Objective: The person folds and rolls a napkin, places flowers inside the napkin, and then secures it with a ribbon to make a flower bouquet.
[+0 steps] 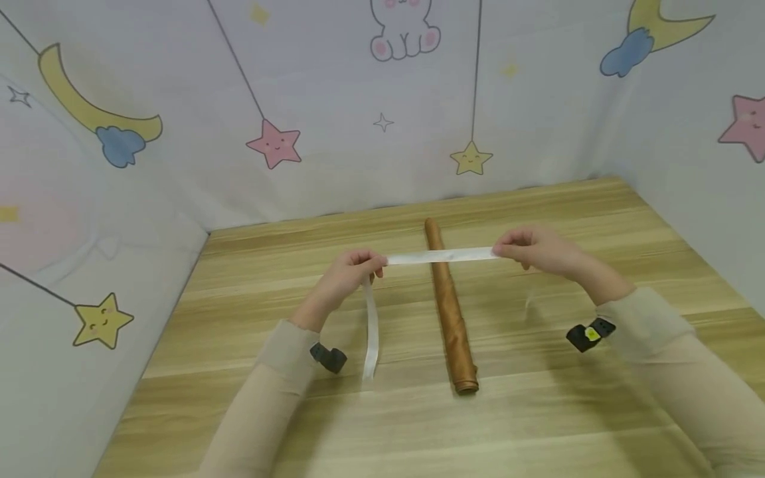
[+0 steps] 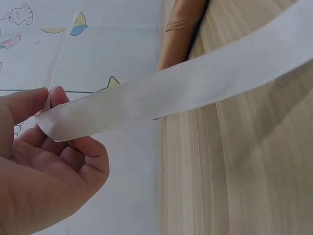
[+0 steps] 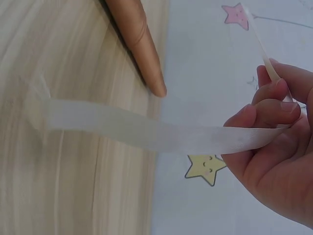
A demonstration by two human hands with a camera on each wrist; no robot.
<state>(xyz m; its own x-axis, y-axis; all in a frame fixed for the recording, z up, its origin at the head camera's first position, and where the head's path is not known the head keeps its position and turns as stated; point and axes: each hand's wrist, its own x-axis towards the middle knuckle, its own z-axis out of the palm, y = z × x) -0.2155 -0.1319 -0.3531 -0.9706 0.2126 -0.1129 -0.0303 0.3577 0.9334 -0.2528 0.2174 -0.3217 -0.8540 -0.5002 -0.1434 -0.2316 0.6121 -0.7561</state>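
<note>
A white ribbon (image 1: pixel 442 255) is stretched nearly level between my two hands, above the table. My left hand (image 1: pixel 346 275) pinches it between thumb and fingers, and a long tail hangs down below that hand. On the other side, my right hand (image 1: pixel 544 251) pinches the ribbon in the same way; in the right wrist view a loose end (image 3: pixel 98 117) with a frayed tip hangs from it. Beneath the stretched part lies a roll of shiny brown cloth (image 1: pixel 451 312), apart from both hands, pointing away from me.
The wood-grain table (image 1: pixel 251 372) reaches back to a pale wall hanging (image 1: pixel 335 99) printed with stars, moons and clouds. More of this white cloth stands along the left and right sides. A black strap hangs by each wrist.
</note>
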